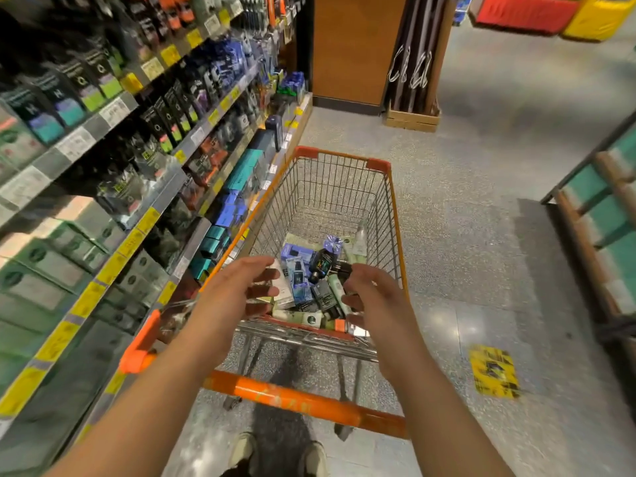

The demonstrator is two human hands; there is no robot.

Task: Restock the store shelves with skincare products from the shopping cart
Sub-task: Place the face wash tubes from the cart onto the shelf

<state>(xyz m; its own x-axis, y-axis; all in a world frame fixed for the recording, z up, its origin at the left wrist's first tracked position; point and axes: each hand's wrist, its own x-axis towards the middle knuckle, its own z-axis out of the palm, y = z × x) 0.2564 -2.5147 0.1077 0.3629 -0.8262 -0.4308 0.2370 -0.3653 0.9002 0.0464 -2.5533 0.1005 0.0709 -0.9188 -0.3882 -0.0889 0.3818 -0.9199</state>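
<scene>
An orange wire shopping cart [392, 215] stands in the aisle in front of me. Its near end holds several skincare products: blue boxes [296, 270], dark bottles [321, 261], black boxes and pale green tubes. My left hand [237, 290] hovers above the cart's near left side with relaxed, spread fingers and holds nothing. My right hand [373, 294] reaches in from the right, fingers loosely bent, close to a dark bottle; no grip shows. The store shelves [113, 108] run along the left, filled with boxed products.
The cart's orange handle bar [303, 401] crosses below my forearms. Yellow price tags line the shelf edges. A wooden pillar [358, 46] and a crate display [413, 118] stand at the aisle end. A green rack [605, 208] is at right. A yellow sticker [494, 371] lies on the floor.
</scene>
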